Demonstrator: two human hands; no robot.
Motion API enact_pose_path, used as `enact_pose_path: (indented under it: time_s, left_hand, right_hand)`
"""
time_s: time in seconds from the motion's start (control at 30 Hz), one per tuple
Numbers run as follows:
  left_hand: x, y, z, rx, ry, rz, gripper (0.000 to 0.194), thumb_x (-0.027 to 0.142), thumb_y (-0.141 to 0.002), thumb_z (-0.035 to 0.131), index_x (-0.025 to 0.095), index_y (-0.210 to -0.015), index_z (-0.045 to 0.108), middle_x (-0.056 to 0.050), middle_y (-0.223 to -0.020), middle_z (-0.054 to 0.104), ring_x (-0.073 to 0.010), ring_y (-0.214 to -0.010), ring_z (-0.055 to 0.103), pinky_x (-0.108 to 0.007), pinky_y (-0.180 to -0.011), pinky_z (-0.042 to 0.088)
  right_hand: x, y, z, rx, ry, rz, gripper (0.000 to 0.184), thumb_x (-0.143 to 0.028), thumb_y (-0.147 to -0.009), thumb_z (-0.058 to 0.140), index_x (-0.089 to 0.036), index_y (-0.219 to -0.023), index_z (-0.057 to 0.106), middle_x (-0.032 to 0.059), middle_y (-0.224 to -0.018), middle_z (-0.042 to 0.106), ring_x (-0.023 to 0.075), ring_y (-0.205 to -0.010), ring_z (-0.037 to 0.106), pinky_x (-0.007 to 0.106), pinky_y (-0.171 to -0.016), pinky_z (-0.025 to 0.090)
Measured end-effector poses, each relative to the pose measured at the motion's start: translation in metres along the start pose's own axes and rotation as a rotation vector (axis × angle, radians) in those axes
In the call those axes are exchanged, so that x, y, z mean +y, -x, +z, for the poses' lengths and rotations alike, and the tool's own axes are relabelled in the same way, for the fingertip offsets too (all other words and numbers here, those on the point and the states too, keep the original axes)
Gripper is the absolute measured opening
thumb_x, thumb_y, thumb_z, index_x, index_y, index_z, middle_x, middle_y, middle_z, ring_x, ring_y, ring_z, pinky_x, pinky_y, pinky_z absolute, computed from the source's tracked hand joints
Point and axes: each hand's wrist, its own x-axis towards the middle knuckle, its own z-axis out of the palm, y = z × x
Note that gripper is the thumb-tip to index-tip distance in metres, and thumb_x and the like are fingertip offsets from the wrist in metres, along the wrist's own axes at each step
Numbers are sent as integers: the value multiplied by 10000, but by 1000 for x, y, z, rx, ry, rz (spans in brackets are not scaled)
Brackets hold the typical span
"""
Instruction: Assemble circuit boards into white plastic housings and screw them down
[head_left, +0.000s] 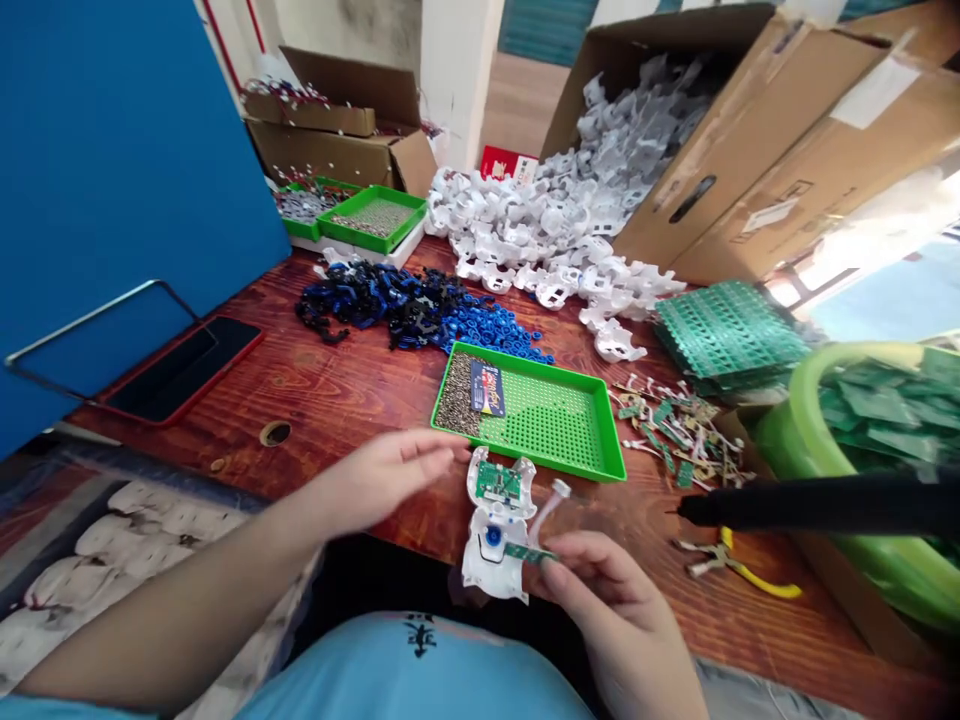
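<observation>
A white plastic shell (pixel 491 577) with a blue round part (pixel 493 536) inside lies at the table's front edge. Just behind it is a second white shell piece (pixel 527 467) with a green circuit board (pixel 499 482) in it. My right hand (pixel 611 600) pinches a small green circuit board strip (pixel 525 552) over the front shell; a white cable with a plug (pixel 551 505) rises beside it. My left hand (pixel 397 475) is stretched out with its fingers extended, left of the rear shell piece and by the near corner of the green tray (pixel 555 462); I see nothing in it.
Small metal screws (pixel 459 395) and a card (pixel 487 388) lie in the tray. Black and blue parts (pixel 405 310) and white shells (pixel 540 240) are heaped behind. At right are small boards (pixel 686 430), yellow-handled pliers (pixel 731 565), a green tub (pixel 795 420) and a black screwdriver-like tool (pixel 810 503).
</observation>
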Motion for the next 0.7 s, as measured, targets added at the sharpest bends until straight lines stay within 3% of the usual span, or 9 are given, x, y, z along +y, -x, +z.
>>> enact_pose_path:
  time_s: [0.07, 0.13, 0.2, 0.27, 0.47, 0.7]
  left_hand:
    - [-10, -28, -30, 200, -131, -53, 332, 390, -917, 466, 169, -1074, 658, -79, -1075, 708, -242, -989, 650, -415, -900, 510]
    - [-20, -58, -65, 405, -269, -112, 300, 350, -900, 532, 152, -1115, 603, -102, -1181, 629, -250, -1081, 591, -487, -944, 461]
    - [-30, -85, -94, 496, -373, -159, 282, 336, -891, 557, 160, -1108, 596, -93, -1200, 598, -251, -1083, 575, -487, -931, 466]
    - [-37, -106, -110, 505, -445, -188, 260, 322, -885, 571, 162, -1087, 601, -85, -1162, 609, -236, -1034, 592, -461, -892, 492]
    - [-42, -137, -102, 459, -543, -186, 257, 326, -881, 578, 154, -1070, 604, -79, -1113, 627, -219, -979, 613, -437, -850, 515]
    - [-35, -132, -110, 450, -423, -224, 241, 311, -882, 578, 167, -1073, 607, -77, -1141, 616, -225, -1000, 605, -429, -856, 515]
  right_hand:
    - [2, -3, -10, 122, 149, -120, 175, -288, -706, 764, -242, -864, 703, 13, -788, 693, 118, -700, 663, 154, -634, 550]
    - [6, -6, -19, 231, 248, -157, 209, -302, -704, 761, -235, -893, 700, 23, -847, 696, 132, -751, 670, 161, -673, 557]
    - [12, -10, -26, 297, 276, -148, 259, -330, -697, 762, -224, -923, 693, 34, -882, 697, 141, -771, 673, 172, -691, 560]
    - [18, -14, -30, 325, 272, -152, 303, -353, -676, 770, -210, -931, 691, 46, -876, 699, 155, -766, 676, 189, -684, 567]
    - [35, -24, -33, 342, 334, -172, 307, -371, -670, 760, -182, -903, 700, 76, -891, 705, 189, -800, 680, 255, -739, 576]
    - [41, -28, -31, 326, 338, -182, 269, -382, -687, 743, -212, -891, 701, 46, -884, 712, 141, -786, 678, 197, -747, 557]
